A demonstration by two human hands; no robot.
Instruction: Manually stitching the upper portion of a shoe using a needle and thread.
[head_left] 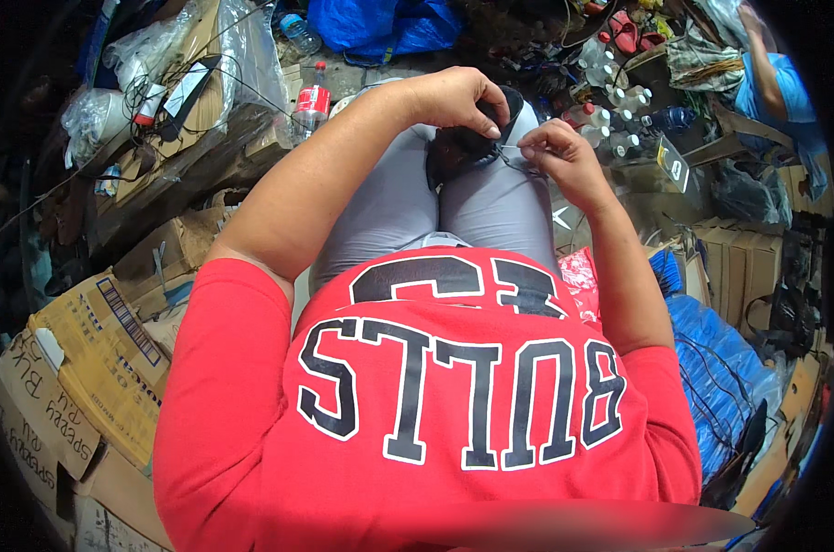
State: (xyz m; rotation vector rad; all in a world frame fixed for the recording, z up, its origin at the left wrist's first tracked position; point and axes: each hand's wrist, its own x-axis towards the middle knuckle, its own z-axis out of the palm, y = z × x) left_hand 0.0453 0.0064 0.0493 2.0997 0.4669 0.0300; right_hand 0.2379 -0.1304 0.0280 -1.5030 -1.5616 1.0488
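Note:
A black item point(456, 152), shoe-like in shape, rests on my lap between my grey-trousered thighs. Its exact kind is hard to make out. My left hand point(465, 99) reaches over it from the far side, with thumb and fingers closed on its upper edge. My right hand point(564, 158) is beside it on the right, its thumb and forefinger pinched together. A thin pale strand point(509, 146) runs from that pinch toward the black item; whether it is thread or a needle cannot be told.
A bottle with a red label point(313, 99) stands beyond my left knee. Several empty plastic bottles point(610, 115) lie beyond my right knee. Flattened cardboard point(104, 359) piles up at left, with blue plastic sheeting point(712, 377) at right. Another person's arm point(765, 64) shows at far right.

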